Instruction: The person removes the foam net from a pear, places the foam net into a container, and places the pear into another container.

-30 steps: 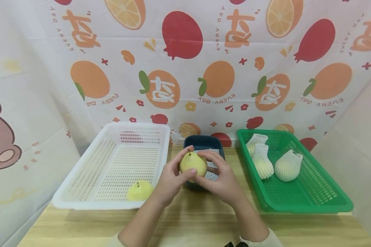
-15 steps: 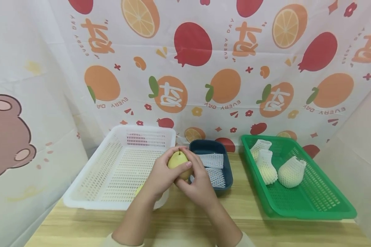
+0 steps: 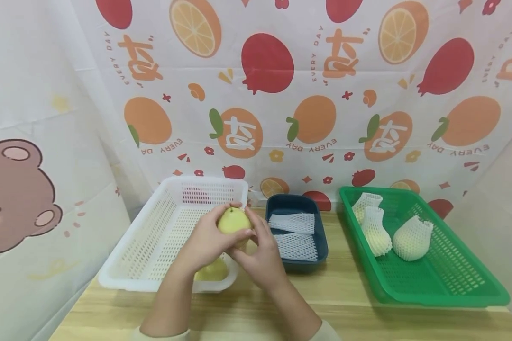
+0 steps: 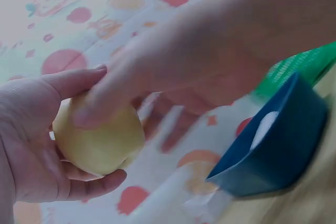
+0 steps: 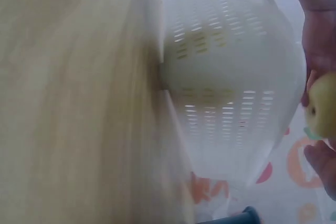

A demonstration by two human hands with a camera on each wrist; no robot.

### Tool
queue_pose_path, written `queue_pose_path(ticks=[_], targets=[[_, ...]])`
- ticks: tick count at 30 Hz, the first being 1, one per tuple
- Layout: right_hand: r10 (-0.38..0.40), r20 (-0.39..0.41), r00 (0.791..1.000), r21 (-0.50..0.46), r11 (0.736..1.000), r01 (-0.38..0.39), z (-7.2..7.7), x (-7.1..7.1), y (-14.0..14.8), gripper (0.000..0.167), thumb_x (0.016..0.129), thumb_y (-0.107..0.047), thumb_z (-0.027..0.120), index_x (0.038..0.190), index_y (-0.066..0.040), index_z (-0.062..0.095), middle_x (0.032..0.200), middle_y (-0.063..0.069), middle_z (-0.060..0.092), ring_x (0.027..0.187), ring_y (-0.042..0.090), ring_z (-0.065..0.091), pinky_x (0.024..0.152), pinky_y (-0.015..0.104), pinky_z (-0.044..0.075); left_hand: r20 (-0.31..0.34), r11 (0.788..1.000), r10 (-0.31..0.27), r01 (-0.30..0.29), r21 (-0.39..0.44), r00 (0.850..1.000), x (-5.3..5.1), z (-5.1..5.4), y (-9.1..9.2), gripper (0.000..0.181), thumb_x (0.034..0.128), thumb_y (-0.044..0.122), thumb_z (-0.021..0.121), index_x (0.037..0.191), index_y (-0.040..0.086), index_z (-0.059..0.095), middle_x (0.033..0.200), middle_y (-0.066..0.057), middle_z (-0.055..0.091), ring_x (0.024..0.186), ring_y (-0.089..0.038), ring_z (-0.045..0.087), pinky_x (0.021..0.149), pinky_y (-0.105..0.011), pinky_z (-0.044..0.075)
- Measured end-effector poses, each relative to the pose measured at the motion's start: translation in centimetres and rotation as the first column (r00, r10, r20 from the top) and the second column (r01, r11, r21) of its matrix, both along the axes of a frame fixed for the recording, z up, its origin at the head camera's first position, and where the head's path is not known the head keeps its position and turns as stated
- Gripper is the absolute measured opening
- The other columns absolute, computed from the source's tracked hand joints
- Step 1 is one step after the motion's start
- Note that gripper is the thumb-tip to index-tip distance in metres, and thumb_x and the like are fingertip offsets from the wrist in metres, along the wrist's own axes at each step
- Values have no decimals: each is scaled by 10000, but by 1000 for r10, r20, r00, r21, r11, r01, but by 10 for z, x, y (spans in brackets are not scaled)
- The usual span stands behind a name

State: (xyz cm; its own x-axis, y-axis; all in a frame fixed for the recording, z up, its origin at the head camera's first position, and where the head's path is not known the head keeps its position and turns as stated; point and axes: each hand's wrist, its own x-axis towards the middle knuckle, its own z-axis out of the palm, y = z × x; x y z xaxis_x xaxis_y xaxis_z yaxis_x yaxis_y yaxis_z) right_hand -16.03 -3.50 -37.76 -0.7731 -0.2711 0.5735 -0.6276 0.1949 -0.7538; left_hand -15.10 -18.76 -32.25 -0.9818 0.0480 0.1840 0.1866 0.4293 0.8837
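A yellow pear (image 3: pixel 233 221) is held between both hands, above the right side of the white basket (image 3: pixel 130 282). My left hand (image 3: pixel 205 239) grips it from the left, thumb across its near side. My right hand (image 3: pixel 262 255) holds it from the right with thumb and fingertips. In the left wrist view, the left fingers curl under the pear (image 4: pixel 100 142), and the right thumb lies over its upper part. Only part of the pear (image 5: pixel 324 106) shows in the right wrist view. Another pear (image 3: pixel 213 271) lies in the white basket, partly hidden by the left forearm.
A dark blue tray (image 3: pixel 323 237) with white foam net sleeves (image 3: pixel 296 246) stands right of the hands. Farther right, a green basket (image 3: pixel 443 299) contains several pears in foam nets (image 3: pixel 413 239). A fruit-printed cloth (image 3: pixel 269 113) hangs behind the wooden table (image 3: pixel 367 322).
Both hands have moved left with the pear, from in front of the blue tray to over the white basket's right side. The tray's foam nets are now uncovered. The head view has shifted.
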Motion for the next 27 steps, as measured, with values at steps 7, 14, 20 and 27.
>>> queue_pose_path(ticks=[7, 14, 20, 27], targets=[[76, 61, 995, 304, 948, -91, -15, 4, -12, 779, 919, -423, 665, 1558, -263, 249, 1529, -32, 417, 1352, 202, 476, 1077, 441, 434, -37, 969, 200, -203, -141, 979, 2, 0, -44, 669, 815, 474, 774, 1379, 248, 493, 1123, -136, 595, 849, -267, 593, 673, -316, 536], [162, -57, 985, 550, 829, -104, -20, 7, -18, 629, 951, -504, 576, 1507, -288, 375, 1509, -99, 439, 1422, 161, 375, 1141, 585, 290, -27, 894, 244, -236, -380, 969, 8, -7, -82, 740, 840, 595, 686, 1356, 109, 474, 1019, -138, 611, 782, -224, 573, 606, -301, 475], [181, -5, 983, 596, 790, -142, -19, 8, -17, 512, 965, -548, 517, 1428, -330, 491, 1454, -172, 487, 1440, 174, 335, 1120, 675, 230, 81, 883, 174, -119, -454, 981, 11, -16, -102, 622, 828, 442, 755, 1250, 59, 507, 847, -80, 581, 677, -196, 529, 557, -320, 439], [168, -7, 986, 603, 787, -130, -21, 6, -15, 506, 971, -587, 468, 1393, -318, 543, 1407, -211, 522, 1429, 163, 346, 1130, 642, 253, 190, 866, 100, 9, -500, 977, 8, -23, -108, 654, 742, 319, 830, 1235, 12, 532, 876, -63, 642, 752, -201, 593, 636, -356, 503]])
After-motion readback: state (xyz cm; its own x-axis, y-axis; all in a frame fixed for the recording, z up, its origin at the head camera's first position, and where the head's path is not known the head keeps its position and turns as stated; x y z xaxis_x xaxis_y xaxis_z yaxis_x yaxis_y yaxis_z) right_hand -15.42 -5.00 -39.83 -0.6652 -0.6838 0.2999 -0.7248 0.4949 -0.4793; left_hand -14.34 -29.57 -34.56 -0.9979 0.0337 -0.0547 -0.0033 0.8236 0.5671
